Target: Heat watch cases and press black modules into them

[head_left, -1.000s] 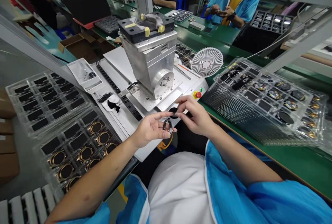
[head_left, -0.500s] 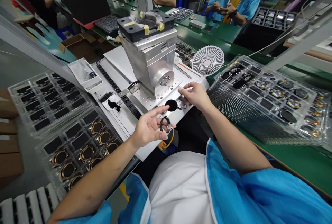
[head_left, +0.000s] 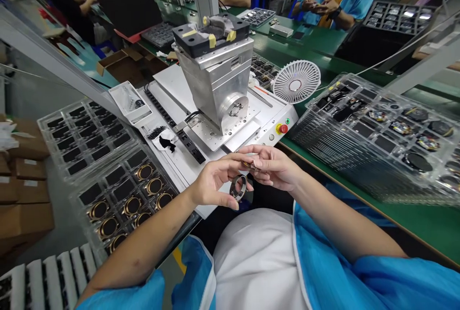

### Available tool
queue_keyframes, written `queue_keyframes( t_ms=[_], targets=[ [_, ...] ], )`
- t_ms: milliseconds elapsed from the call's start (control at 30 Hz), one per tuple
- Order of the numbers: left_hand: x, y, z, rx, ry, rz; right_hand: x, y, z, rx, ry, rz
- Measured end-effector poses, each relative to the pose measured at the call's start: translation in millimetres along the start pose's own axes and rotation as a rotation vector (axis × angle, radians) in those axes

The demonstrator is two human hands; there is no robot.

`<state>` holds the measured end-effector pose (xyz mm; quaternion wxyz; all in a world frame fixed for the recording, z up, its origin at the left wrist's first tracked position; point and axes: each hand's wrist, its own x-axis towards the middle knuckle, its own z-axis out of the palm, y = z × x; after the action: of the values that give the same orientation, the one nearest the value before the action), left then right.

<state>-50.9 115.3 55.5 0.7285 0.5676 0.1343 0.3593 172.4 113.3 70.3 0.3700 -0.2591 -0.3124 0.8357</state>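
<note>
My left hand [head_left: 217, 183] is closed on a dark metal watch case ring [head_left: 238, 188], held tilted between thumb and fingers. Its fingertips reach up to my right hand [head_left: 275, 168], and the two hands touch. A small thin part [head_left: 247, 165] with a yellowish edge shows between them, pinched by the right fingers. Most of that part is hidden, so its kind cannot be told. Both hands hover over the front edge of a white machine base [head_left: 215, 210], which carries a metal block fixture [head_left: 219, 87].
Left are clear trays [head_left: 124, 183] with gold-rimmed watch cases and black squares. A stack of clear trays [head_left: 381, 142] with watch parts stands right. A white fan [head_left: 296, 81], red emergency button [head_left: 283, 129] and black scraps [head_left: 167, 143] lie around the machine. Co-workers sit across the green bench [head_left: 312, 49].
My right hand has moved down and left to meet my left hand. The black disc seen by the left fingertips no longer shows as a round face. The view has shifted slightly.
</note>
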Motion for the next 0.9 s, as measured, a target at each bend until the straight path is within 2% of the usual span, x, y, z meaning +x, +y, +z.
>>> queue_keyframes(
  t_ms=[100, 200, 367, 533, 667, 800, 900],
  targets=[
    [0.8, 0.5, 0.0, -0.012, 0.015, -0.021, -3.5, -3.0, 1.4, -0.056, 0.054, -0.144],
    [1.5, 0.8, -0.8, -0.023, 0.078, -0.017, -6.7, -6.6, 4.0, -0.162, 0.201, -0.292],
    [1.6, -0.1, -3.0, -0.015, 0.075, -0.022, -5.6, -7.7, 3.2, -0.273, 0.364, -0.398],
    [1.3, 0.6, -3.3, -0.026, 0.087, -0.040, -6.1, -12.2, 3.0, -0.363, 0.374, -0.304],
    [3.5, 1.5, -1.0, -0.028, 0.127, -0.001, -11.2, -18.8, 2.5, -0.303, 0.361, -0.249],
    [7.5, 0.7, 0.4, -0.112, 0.231, 0.040, -17.2, -22.1, 2.6, -0.181, 0.317, -0.201],
    [8.4, -0.3, -0.7, -0.081, 0.310, 0.055, -21.1, -21.2, 4.2, -0.150, 0.277, -0.221]
  ],
)
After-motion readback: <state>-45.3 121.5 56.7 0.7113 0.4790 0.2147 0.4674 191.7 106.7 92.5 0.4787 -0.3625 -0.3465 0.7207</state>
